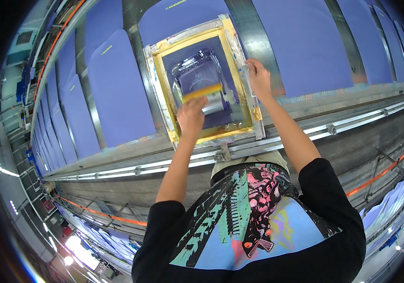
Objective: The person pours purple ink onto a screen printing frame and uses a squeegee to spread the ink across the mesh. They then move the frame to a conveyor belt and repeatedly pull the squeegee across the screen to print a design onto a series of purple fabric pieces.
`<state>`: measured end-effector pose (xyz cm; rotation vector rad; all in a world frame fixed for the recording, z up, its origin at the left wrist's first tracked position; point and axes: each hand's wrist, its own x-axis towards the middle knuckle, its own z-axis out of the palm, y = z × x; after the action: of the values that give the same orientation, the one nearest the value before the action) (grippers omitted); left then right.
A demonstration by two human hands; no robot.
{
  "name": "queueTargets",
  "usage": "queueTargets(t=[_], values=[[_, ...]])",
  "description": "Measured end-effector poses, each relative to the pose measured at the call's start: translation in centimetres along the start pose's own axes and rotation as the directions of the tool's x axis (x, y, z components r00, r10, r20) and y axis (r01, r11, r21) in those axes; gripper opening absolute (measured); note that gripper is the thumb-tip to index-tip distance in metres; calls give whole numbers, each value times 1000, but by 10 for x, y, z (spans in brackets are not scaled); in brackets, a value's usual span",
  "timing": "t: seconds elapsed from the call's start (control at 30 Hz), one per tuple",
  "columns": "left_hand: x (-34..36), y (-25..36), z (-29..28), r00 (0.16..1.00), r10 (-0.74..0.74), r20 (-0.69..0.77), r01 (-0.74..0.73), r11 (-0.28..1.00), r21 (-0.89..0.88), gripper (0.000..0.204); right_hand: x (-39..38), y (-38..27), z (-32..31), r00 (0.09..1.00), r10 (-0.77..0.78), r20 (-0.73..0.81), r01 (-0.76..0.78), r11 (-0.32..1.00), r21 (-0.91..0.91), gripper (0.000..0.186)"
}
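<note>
A squeegee (213, 102) with a yellow-orange upper edge and a shiny metal-looking lower part is held in my left hand (192, 114), tilted over the screen. Beneath it lies the screen printing frame (235, 52), its metal sides edged with yellow. Glossy, dark wet ink (197, 60) is spread on the purple mesh (176, 55) within the frame, around a faint pale pattern. At the frame's right side, my right hand (258, 79) has its fingers curled on the outer edge. The frame rests on a long printing table above a purple fabric piece (183, 16).
More purple fabric pieces (117, 89) lie in a row along the table on both sides, with dark strips between them. A metal rail (164, 165) runs along the near edge, close to my body. Orange tubing (103, 214) and further racks with purple fabric stand behind.
</note>
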<state>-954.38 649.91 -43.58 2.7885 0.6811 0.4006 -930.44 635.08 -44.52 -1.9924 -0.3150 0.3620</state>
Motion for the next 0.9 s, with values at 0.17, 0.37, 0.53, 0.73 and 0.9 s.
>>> queueTargets(t=[0.17,0.37,0.53,0.73,0.9], values=[[59,-12,-30,937,-244,250,275,956,-98,46,6,9,3,999,-48,-17,48,999,-20,22],[155,-52,-21,936,-263,235,266,964,18,40,3,7,4,999,-19,45,20,999,-25,23],[75,-6,-10,968,-175,180,162,983,84,40,2,11,-2,999,-39,18,39,999,4,23],[-29,23,-15,997,25,80,-15,993,-118,44,9,30,7,990,-140,-36,140,990,12,22],[-57,14,-44,999,35,1,-34,971,-237,56,-8,-42,6,960,-270,-80,270,963,-14,19]])
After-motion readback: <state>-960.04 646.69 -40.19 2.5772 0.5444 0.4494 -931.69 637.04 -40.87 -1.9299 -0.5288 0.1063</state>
